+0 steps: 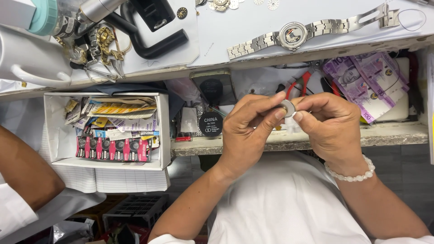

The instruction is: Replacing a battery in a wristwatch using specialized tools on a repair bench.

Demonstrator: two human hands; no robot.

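Observation:
Both of my hands meet over the open drawer below the bench. My left hand (250, 126) and my right hand (330, 124) pinch a small round silvery disc (287, 108), like a watch case back, between thumbs and fingertips. My right wrist wears a white bead bracelet (352, 174). On the white bench top above lies a steel wristwatch (293, 35) with its metal band stretched out and its back open.
A white box (108, 129) of button-cell battery cards sits at left. Purple banknotes (368, 81) and red-handled pliers (300, 83) lie in the drawer. Black round and square cases (211, 104) rest near my left hand. Another person's arm (25, 171) is at far left.

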